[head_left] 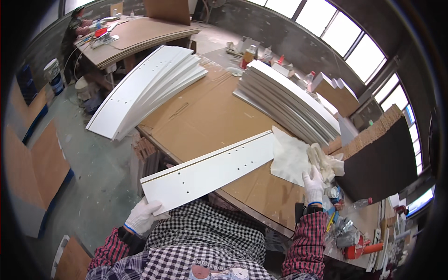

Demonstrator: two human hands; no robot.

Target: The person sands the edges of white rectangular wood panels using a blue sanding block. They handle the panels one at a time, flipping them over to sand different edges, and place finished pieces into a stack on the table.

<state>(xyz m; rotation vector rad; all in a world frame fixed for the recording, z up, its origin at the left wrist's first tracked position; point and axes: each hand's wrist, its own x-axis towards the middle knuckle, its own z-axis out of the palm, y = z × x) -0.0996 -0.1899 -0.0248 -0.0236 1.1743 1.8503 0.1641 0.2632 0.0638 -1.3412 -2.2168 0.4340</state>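
A long white board (210, 170) with small drilled holes and a dark groove along its far edge lies slantwise over the near side of the table. My left hand (143, 215), in a white knit glove, grips its near left corner, thumb on top. At the board's far right end lies a pale flat cloth (290, 157), with a crumpled cream cloth (326, 162) beside it. My right hand (314, 188), gloved likewise, is at the near edge of the crumpled cloth, thumb and forefinger apart. Its other fingers are partly hidden.
Cardboard covers the table (205, 109). Curved white boards are fanned in a stack (140, 88) at the far left; another stack (289, 100) stands far right. A dark curved panel (382, 161), bottles and an orange-handled tool (361, 248) crowd the right. A person (77, 35) works at another table.
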